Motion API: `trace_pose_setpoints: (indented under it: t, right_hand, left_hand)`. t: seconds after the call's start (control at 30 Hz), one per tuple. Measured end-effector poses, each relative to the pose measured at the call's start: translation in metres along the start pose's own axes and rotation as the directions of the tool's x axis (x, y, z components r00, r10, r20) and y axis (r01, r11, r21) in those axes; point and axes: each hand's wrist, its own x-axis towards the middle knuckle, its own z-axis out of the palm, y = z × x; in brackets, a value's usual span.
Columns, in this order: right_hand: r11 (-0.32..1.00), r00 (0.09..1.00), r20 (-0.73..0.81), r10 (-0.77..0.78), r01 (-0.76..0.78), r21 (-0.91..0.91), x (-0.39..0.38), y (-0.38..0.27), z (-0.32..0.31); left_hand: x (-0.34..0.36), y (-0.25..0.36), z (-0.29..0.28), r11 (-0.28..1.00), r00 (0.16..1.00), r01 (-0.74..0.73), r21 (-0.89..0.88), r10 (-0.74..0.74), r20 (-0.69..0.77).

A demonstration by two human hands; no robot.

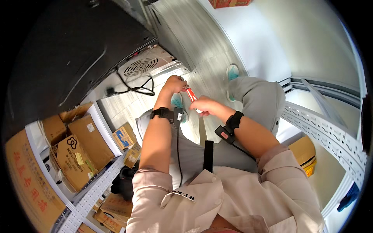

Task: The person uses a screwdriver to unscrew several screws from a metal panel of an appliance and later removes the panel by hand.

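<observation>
while right hand (204, 105) clasps red-white tool (190, 94), left hand (175, 84) pinches its far end

On the left, a white perforated shelf rail (86, 202) runs beside a brown carton (85, 141) with a black emblem, and a tall carton with red lettering (29, 176) stands at the far left edge. Past the rail lies a small box with a blue label (124, 136). Grey plank flooring (200, 42) stretches away toward a red box (229, 3) at the far side. On the right, behind another perforated rail (322, 134), sits a cardboard box (302, 150), with dark blue fabric (349, 198) nearer.
</observation>
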Motion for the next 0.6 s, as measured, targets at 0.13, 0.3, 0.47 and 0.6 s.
trace_pose_setpoints:
  t: [0.13,0.3,0.47,0.6]
  right_hand:
    - [0.973,0.984,0.000,-0.178,0.176,-0.152,-0.053,0.000,-0.011]
    - [0.915,0.918,0.020,-0.397,0.397,-0.071,-0.154,0.004,-0.009]
    - [0.672,0.697,-0.203,-0.688,0.506,-0.541,-0.208,0.052,-0.030]
    - [0.689,0.708,-0.292,-0.643,0.370,-0.623,-0.227,0.089,-0.050]
  left_hand:
    - [-0.057,0.017,-0.008,0.991,0.998,-0.058,0.118,0.057,0.014]
    - [-0.180,0.015,-0.006,0.974,0.971,-0.193,0.117,0.207,-0.122]
    - [-0.283,-0.010,0.016,0.906,0.783,-0.324,0.274,0.419,-0.459]
    - [-0.316,-0.079,0.052,0.809,0.628,-0.244,0.534,0.552,-0.549]
